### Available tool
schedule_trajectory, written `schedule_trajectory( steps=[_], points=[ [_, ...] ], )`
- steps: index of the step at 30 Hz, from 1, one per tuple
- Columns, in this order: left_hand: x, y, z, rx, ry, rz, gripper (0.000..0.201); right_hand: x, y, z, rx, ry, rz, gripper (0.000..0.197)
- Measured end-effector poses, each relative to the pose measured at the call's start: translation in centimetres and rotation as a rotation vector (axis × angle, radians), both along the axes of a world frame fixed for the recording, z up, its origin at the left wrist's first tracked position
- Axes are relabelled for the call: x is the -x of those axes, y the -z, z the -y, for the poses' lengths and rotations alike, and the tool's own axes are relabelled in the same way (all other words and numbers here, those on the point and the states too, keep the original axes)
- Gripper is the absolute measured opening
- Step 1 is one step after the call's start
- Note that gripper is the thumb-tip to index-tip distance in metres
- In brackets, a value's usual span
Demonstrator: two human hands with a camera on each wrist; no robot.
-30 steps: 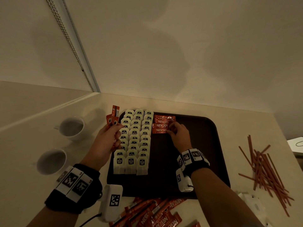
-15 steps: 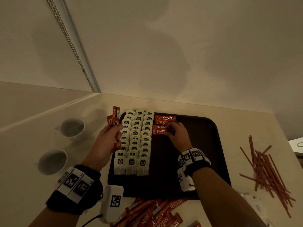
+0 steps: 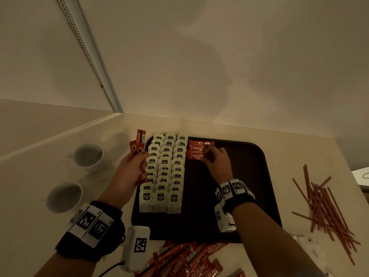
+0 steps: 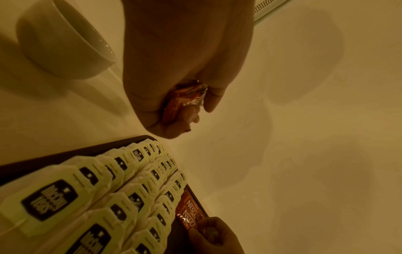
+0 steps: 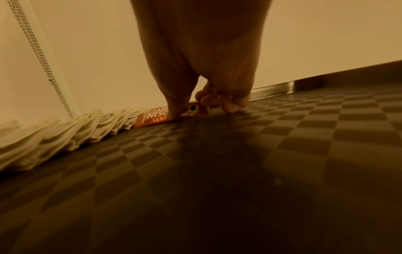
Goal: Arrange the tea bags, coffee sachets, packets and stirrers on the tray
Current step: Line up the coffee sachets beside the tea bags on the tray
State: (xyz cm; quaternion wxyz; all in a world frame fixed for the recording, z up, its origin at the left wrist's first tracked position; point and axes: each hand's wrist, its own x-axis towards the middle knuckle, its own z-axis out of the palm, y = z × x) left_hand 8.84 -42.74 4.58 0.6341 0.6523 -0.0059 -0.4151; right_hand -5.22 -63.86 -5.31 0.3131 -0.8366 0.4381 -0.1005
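Left hand gripping sachets (lower ends hidden); right hand pinching a half-covered tray sachet.

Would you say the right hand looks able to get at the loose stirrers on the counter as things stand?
Probably yes: the stirrers lie in the open on the counter, on the right hand's own side beyond the tray rim, nothing between. It would first have to leave the sachet it is placing.

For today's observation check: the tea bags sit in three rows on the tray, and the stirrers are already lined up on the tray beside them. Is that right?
Not quite. The tea bags do sit in three rows on the tray, but the stirrers lie loose on the counter to its right, as the head view shows.
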Motion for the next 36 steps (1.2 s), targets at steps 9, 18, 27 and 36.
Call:
schedule_trajectory(
  steps=[9, 18, 27, 36],
  points=[
    [-0.1, 0.2, 0.0, 0.006, -0.007, 0.002, 0.008, -0.3, -0.1, -0.3, -0.015, 0.003, 0.002, 0.031],
    [0.3, -0.7, 0.0, 0.114, 0.068, -0.125, 0.021, 0.0, -0.8, -0.4, -0.055, 0.016, 0.022, 0.036],
    [2.0, -2.5, 1.0, 0.058, 0.312, 0.077, 0.019, -1.9, -10.1, -5.2, -0.518, -0.206, 0.478, 0.024],
    [2.1, -2.4, 0.3, 0.045, 0.228, 0.300, 0.028, -1.7, -12.3, -6.4, -0.537, -0.115, 0.643, 0.009]
  ],
)
